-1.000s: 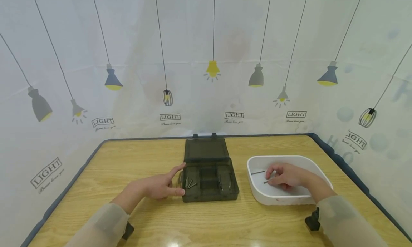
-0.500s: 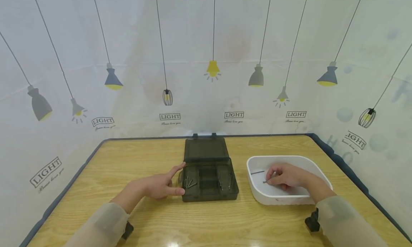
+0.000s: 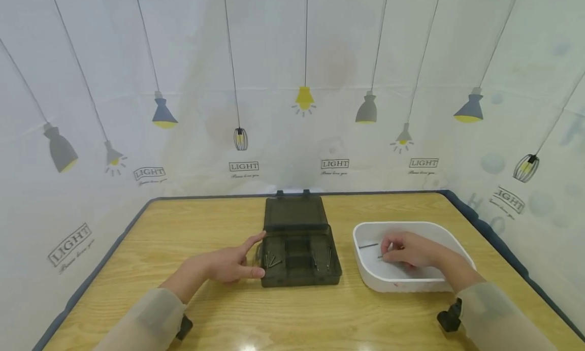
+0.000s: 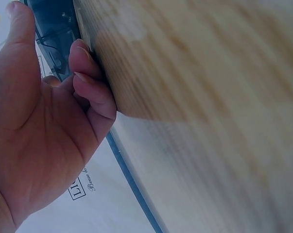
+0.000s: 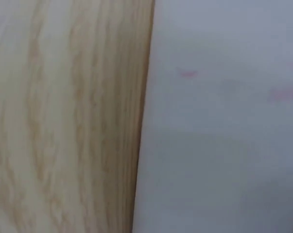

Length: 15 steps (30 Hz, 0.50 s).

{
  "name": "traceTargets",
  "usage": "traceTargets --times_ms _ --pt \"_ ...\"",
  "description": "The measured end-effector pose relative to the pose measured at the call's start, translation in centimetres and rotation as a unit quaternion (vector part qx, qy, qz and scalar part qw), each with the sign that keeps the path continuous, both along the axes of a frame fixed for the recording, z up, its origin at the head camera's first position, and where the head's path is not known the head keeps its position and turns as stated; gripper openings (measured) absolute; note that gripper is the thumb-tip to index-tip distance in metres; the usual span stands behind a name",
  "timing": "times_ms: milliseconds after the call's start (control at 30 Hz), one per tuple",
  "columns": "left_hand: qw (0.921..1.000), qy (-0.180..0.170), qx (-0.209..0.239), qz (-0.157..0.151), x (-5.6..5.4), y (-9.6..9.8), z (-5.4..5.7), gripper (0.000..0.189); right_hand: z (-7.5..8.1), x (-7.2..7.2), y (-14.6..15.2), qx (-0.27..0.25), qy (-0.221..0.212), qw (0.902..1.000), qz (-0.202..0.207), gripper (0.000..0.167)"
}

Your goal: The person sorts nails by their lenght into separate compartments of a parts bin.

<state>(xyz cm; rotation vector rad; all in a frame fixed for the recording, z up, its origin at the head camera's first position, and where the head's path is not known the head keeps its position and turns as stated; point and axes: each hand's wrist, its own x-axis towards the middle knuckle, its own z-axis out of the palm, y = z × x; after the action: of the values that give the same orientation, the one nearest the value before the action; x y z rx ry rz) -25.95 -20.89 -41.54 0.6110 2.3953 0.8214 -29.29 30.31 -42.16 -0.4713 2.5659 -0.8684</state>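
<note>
My left hand (image 3: 228, 264) rests at the left side of a dark see-through plastic box (image 3: 301, 280), its straight index finger and thumb touching the wall. The other fingers are bent in the left wrist view. Several thin metal screws (image 3: 272, 261) lie in the box's left compartment, and a few more screws (image 3: 315, 259) on the right; the middle compartment shows none. Inside a white tray (image 3: 402, 286), my right hand (image 3: 411, 249) pinches a thin metal screw (image 3: 380, 256) between thumb and fingers, mostly hidden by them. Another thin metal piece (image 3: 368, 246) lies left of it.
The box's lid (image 3: 294, 213) lies folded back towards the far table edge. Box and tray stand apart on a wooden table (image 3: 292, 315). A printed cloth (image 3: 274, 112) hangs behind. The right wrist view has only table and the tray's white outer wall (image 5: 219, 145).
The whole scene shifts slightly to the right as the head view turns. My right fingers close a little more around the screw in the tray. The left hand stays on the box.
</note>
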Motion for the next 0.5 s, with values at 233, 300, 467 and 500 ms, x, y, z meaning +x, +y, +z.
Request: traceTargets --times_ms 233,300,467,500 --pt "1.0 -0.004 0.002 0.005 0.0 0.1 0.0 0.108 0.6 0.2 0.2 -0.019 0.067 0.9976 0.0 0.005" --pt "1.0 -0.004 0.002 0.004 -0.1 0.1 0.0 0.108 0.8 0.4 0.1 -0.028 0.078 0.9966 -0.005 0.007" --pt "1.0 -0.005 0.001 0.004 -0.1 0.2 -0.1 0.108 1.0 0.9 -0.4 -0.079 0.054 0.995 -0.029 0.021" --pt "1.0 -0.006 0.001 0.005 -0.1 0.2 -0.1 0.108 1.1 1.0 -0.6 -0.089 0.05 0.9943 -0.028 0.024"
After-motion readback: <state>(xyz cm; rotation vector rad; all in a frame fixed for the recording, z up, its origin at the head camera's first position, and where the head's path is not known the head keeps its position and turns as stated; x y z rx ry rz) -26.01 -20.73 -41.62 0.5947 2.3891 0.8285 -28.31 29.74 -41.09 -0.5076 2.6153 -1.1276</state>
